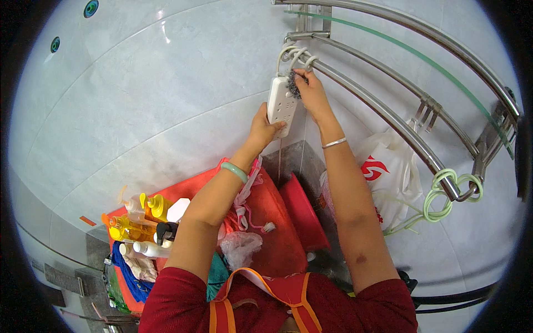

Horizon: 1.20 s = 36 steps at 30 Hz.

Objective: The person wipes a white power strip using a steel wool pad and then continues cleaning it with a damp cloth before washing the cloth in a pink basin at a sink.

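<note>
A white power strip (283, 109) hangs upright near the tiled corner. My left hand (265, 128) grips its lower end, thumb across the sockets. Pinched in my right hand (310, 91) is a dark grey scouring ball (294, 84), which touches the strip's upper face and hides part of it. Loops of the strip's white cord (297, 53) are wound around the lower metal bar (374, 102) just above both hands.
Several pump bottles (133, 227) stand on a red surface (277, 224) at lower left, with cloths beside them. A red plastic basin (302, 214) leans by the corner. On the right are a glass shelf edge (399, 58), a hanging white plastic bag (391, 166) and a knotted pale green cord (437, 200).
</note>
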Motion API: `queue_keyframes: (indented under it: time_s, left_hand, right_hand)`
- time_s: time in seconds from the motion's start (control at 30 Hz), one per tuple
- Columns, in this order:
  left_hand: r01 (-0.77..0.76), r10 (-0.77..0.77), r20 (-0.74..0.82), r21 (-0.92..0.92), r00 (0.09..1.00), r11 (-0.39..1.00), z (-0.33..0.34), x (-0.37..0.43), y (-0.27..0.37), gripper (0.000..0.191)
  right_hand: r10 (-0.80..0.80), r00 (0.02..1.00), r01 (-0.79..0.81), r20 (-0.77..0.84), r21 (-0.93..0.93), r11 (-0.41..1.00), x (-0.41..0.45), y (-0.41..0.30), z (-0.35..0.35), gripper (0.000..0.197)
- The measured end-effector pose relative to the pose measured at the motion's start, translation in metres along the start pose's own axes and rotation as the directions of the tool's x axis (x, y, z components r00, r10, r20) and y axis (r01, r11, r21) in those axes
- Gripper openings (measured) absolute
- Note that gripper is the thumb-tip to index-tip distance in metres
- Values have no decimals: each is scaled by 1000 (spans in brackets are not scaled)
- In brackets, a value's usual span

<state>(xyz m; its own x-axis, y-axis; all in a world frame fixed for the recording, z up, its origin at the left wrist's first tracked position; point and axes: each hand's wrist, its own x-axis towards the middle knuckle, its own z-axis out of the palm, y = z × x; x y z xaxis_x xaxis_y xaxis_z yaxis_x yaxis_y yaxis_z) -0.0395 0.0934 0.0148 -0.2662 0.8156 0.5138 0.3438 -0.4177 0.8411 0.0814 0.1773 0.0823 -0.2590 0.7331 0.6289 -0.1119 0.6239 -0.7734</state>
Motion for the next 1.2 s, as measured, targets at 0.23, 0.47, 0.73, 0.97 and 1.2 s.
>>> queue_keyframes:
  time_s: [0.23, 0.47, 0.73, 0.97, 1.2]
  left_hand:
    - [-65, 66, -19, 62, 998, 996, -6, 2, -12, 39]
    - [-69, 69, 7, 192, 998, 979, -12, -2, 5, 37]
    - [-124, 123, 14, 127, 992, 984, -14, -2, -2, 37]
    - [-90, 96, -13, 237, 995, 967, -8, -6, 3, 36]
    - [-42, 41, 39, 21, 998, 999, -12, -4, -1, 36]
  right_hand:
    - [249, 967, -250, 54, 30, 968, 26, -12, -2, 19]
    - [231, 970, -232, 73, 7, 973, 20, -12, -16, 22]
    - [160, 927, -270, 340, 307, 913, 12, -10, -20, 26]
    - [246, 969, -232, 26, -253, 939, 28, -19, -11, 20]
    - [242, 882, -395, 404, 354, 848, 0, -19, -25, 28]
